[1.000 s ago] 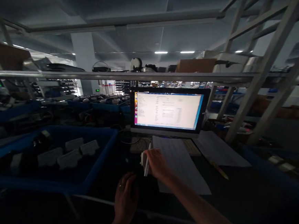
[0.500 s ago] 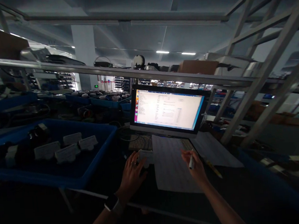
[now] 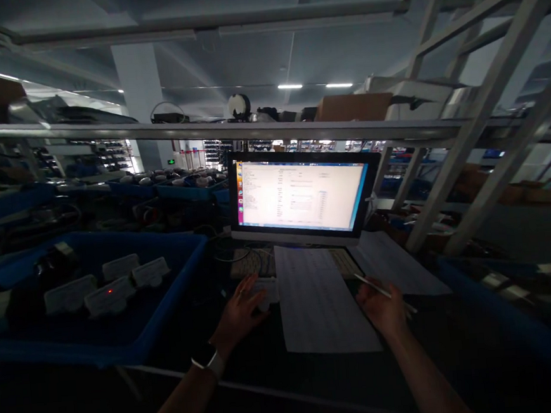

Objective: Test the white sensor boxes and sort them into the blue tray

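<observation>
My left hand (image 3: 240, 312), with a watch on its wrist, lies on the dark desk with its fingers spread. Its fingertips touch a small white labelled piece (image 3: 271, 289) beside the paper. A slim light-coloured pen (image 3: 373, 285) is in my right hand (image 3: 385, 309), whose fingers are closed around it. The pen slants up to the left, over the right edge of a printed sheet (image 3: 320, 317). Behind the sheet, a keyboard (image 3: 254, 263) is partly covered by it. A lit monitor (image 3: 298, 198) stands at the back of the desk.
To the left is a blue tray (image 3: 170, 316) with several white labelled pieces (image 3: 108, 299); a red light dot shows on one. Another sheet (image 3: 399, 263) lies right of the monitor. A shelf (image 3: 193, 131) runs above, and metal posts (image 3: 479, 133) rise at right.
My right hand has moved right, off the sheet, and turned so the pen points up-left. The left hand stays by the white piece. The view has shifted slightly; a red dot appears in the tray.
</observation>
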Demonstrator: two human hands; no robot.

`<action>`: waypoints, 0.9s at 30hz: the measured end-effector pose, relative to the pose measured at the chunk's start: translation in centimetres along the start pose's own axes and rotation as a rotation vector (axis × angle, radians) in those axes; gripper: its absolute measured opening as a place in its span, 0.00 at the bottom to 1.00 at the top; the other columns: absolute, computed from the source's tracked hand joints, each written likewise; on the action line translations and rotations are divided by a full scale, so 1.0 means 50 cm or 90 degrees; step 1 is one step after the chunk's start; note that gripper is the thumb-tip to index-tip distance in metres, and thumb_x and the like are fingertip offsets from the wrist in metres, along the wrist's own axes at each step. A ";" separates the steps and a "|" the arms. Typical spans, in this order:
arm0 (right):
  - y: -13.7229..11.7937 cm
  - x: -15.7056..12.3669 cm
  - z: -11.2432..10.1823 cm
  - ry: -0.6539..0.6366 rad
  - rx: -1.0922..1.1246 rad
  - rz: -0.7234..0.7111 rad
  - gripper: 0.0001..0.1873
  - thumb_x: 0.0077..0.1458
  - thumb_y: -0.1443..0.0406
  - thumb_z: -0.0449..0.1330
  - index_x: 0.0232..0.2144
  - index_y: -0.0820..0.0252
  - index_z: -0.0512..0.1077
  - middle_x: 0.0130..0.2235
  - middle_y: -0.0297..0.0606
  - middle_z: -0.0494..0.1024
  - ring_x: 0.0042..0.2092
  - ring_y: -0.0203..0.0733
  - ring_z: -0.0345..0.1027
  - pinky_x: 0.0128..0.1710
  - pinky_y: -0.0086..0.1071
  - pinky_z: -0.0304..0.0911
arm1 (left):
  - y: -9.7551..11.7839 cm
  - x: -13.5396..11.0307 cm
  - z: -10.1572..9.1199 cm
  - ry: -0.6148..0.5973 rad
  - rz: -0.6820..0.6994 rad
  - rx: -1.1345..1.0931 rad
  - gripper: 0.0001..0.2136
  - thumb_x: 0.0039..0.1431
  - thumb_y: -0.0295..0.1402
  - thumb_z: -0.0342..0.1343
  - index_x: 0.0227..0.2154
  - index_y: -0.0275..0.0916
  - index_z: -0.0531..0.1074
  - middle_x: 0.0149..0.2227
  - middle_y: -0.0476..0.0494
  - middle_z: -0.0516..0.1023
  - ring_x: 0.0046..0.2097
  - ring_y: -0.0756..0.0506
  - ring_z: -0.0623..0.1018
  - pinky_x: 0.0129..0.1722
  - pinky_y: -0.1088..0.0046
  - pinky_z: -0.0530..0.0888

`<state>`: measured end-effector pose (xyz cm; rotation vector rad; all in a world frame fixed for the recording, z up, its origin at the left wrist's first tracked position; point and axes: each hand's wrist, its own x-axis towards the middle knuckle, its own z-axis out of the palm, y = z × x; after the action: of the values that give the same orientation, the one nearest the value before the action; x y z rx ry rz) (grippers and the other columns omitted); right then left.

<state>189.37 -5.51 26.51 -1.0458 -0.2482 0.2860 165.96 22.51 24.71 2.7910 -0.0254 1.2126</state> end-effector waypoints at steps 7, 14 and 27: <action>-0.016 -0.028 0.001 0.055 0.149 0.029 0.07 0.39 0.61 0.61 0.23 0.57 0.67 0.17 0.25 0.59 0.19 0.29 0.53 0.18 0.24 0.54 | -0.003 0.003 0.001 0.033 0.025 -0.004 0.18 0.53 0.32 0.61 0.48 0.40 0.68 0.59 0.34 0.64 0.60 0.36 0.66 0.52 0.55 0.73; -0.011 -0.023 -0.008 0.114 0.194 -0.003 0.19 0.44 0.59 0.64 0.16 0.56 0.57 0.13 0.21 0.53 0.15 0.27 0.47 0.15 0.23 0.52 | -0.012 0.000 0.013 0.045 0.026 0.014 0.16 0.56 0.36 0.57 0.47 0.42 0.68 0.59 0.36 0.64 0.59 0.36 0.67 0.49 0.54 0.75; -0.007 -0.022 -0.014 0.165 0.210 0.019 0.18 0.54 0.49 0.53 0.33 0.52 0.75 0.37 0.34 0.79 0.37 0.36 0.73 0.35 0.30 0.69 | -0.016 0.004 0.014 0.079 0.065 0.022 0.15 0.59 0.37 0.54 0.47 0.41 0.69 0.58 0.35 0.66 0.58 0.37 0.68 0.48 0.56 0.76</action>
<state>188.60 -6.62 26.39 -0.7507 0.0484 0.2073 166.66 23.25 24.30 2.7676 -0.1418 1.4211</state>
